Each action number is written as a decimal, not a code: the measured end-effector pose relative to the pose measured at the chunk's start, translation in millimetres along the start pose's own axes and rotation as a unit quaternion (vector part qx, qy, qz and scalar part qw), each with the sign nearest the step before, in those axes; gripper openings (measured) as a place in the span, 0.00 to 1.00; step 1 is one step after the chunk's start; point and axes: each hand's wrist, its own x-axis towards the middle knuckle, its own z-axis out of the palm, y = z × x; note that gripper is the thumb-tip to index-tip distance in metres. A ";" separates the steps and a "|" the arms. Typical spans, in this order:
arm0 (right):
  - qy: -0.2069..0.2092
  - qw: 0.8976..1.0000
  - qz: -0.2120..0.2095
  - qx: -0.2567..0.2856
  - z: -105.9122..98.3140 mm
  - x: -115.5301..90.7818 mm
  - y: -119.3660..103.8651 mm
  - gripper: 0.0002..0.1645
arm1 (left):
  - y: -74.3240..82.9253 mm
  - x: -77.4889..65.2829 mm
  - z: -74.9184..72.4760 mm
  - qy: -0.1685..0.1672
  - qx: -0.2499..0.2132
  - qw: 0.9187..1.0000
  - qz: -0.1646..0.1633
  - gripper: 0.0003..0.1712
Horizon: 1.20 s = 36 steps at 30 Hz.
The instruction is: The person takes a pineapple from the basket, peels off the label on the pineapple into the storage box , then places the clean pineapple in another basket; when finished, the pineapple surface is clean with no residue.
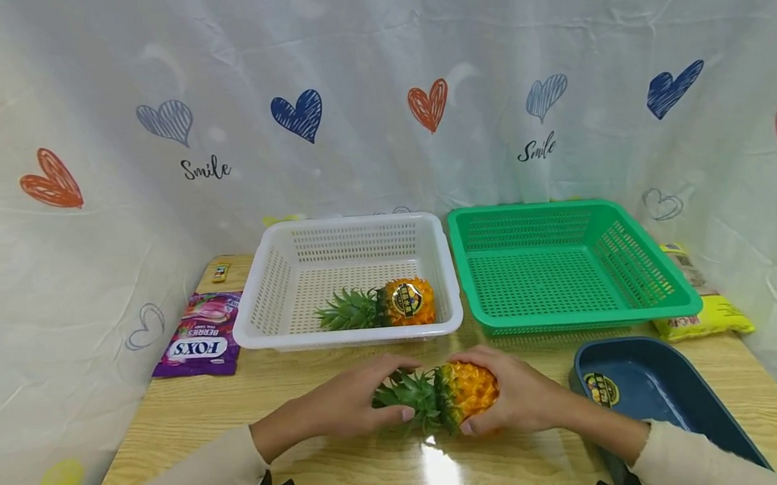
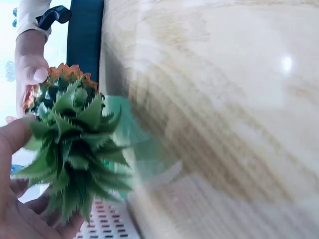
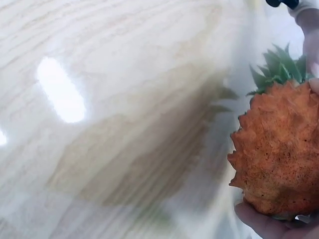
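A small pineapple (image 1: 469, 393) lies sideways between both hands, close over the table, its green crown to the left and orange body to the right. My right hand (image 1: 519, 392) grips the body, thumb on the near side and fingers over the far side. Around the crown (image 2: 75, 149), my left hand (image 1: 361, 395) curves its thumb and fingers among the leaves. The right wrist view shows the spiky orange base (image 3: 279, 154) with fingers beneath it. Just behind, a second pineapple (image 1: 418, 314) with a round black-and-gold label lies in the white basket (image 1: 346, 343).
A green basket (image 1: 582, 318) stands at the back right, beside a yellow packet (image 1: 714, 318). A dark blue tub (image 1: 658, 381) with a round label inside is at the right. A purple candy bag (image 1: 202, 335) and a small yellow packet (image 1: 220, 272) lie at the left.
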 end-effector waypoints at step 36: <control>-0.012 1.000 -0.015 0.003 -113.0 -37.8 -20.8 0.45 | -66.2 -43.9 -87.7 0.095 0.087 0.990 -0.064 0.28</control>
